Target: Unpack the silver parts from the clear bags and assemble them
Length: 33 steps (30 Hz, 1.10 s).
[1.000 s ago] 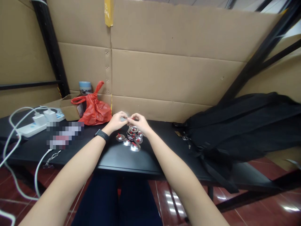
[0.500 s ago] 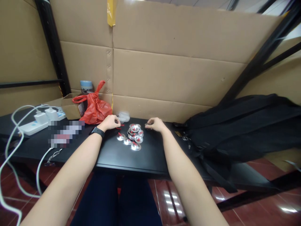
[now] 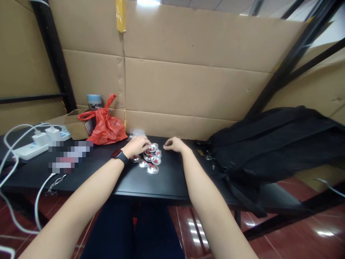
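Observation:
Several small silver finger cymbals with red loops (image 3: 155, 160) lie in a loose pile on the black table (image 3: 172, 180), a few spread along its near side. My left hand (image 3: 136, 145), with a dark watch on the wrist, reaches to the pile's far left. Its fingers are pinched at the edge of the uppermost cymbal (image 3: 152, 148). Right of the pile, apart from it, my right hand (image 3: 175, 144) is closed, with a small shiny cymbal (image 3: 165, 147) partly showing between thumb and fingers.
Behind the left hand lie a clear plastic bag (image 3: 138, 133) and a knotted red bag (image 3: 109, 127). A cardboard box (image 3: 77, 126), a blue-lidded jar (image 3: 94, 100) and a white power strip (image 3: 32, 149) stand left. A black backpack (image 3: 269, 144) fills the right. Cardboard (image 3: 188, 90) walls the back.
My left hand has moved right, from beside a red loop to the top of the pile. My right hand stays right of the pile, and the view has shifted slightly.

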{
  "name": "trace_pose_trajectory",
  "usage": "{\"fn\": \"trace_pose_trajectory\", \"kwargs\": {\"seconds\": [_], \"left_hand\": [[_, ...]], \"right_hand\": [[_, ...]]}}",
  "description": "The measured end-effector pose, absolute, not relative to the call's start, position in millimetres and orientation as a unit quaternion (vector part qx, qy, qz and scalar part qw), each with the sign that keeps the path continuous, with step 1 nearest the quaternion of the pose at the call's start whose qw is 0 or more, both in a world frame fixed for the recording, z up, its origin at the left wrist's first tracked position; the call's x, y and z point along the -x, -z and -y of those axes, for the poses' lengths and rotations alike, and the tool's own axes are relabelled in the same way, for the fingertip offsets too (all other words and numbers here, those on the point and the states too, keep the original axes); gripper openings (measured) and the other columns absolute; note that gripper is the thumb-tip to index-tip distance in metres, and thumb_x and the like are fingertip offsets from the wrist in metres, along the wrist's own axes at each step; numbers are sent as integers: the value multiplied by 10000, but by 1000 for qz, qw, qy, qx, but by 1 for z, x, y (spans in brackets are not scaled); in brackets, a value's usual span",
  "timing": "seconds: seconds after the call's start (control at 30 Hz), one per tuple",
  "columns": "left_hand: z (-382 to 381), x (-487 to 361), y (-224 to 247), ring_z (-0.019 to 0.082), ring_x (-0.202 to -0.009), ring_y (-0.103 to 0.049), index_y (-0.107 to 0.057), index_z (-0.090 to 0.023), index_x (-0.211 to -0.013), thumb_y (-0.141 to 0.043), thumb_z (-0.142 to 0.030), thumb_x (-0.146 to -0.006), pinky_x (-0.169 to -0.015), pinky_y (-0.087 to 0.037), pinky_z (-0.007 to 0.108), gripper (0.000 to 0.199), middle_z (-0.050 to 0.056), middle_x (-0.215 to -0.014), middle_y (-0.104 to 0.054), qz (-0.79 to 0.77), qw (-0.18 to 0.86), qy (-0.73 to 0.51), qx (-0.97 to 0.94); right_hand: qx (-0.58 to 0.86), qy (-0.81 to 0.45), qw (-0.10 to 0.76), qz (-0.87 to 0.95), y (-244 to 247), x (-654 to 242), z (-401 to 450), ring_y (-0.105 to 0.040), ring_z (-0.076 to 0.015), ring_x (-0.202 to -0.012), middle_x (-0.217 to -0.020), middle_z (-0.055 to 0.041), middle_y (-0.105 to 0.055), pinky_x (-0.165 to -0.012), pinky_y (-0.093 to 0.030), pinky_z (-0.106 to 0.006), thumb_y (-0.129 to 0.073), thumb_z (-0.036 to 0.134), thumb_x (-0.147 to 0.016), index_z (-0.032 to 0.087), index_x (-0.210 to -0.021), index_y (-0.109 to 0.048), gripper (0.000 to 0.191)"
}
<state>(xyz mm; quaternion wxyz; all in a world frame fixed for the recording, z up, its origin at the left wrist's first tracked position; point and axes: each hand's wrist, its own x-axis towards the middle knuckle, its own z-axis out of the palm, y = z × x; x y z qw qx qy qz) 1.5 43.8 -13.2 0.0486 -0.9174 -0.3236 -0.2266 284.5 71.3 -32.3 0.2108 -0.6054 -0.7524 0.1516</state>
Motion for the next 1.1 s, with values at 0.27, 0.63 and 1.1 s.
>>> {"fn": "trace_pose_trajectory", "kwargs": {"seconds": [0.27,0.63,1.1], "left_hand": [[-44,-19,15,219,-931,-650,-742,-206,-908,-647,-256,-896,-827,-435,307,109,70,-983,-716,342,79,187,917],[-40,-8,10,194,-890,-684,-668,-186,-937,-573,-258,-894,-819,-500,287,127,39,-950,-743,333,-134,383,851],[-77,58,22,167,-772,-695,-726,-217,-785,-663,-317,-783,-752,-498,227,118,10,-821,-762,386,-111,241,883]], "right_hand": [[648,-150,198,720,26,-278,-67,-721,-191,-799,-814,-85,-781,-773,-526,-244,-748,234,-794,156,-791,-794,91],[357,-370,408,755,5,-218,-37,-708,-207,-954,-1120,-89,-741,-887,-572,-351,-843,340,-690,180,-1112,-709,471],[607,-86,295,733,22,-266,-62,-709,-240,-972,-1029,-117,-746,-918,-522,-323,-807,210,-685,140,-1116,-744,441]]}}
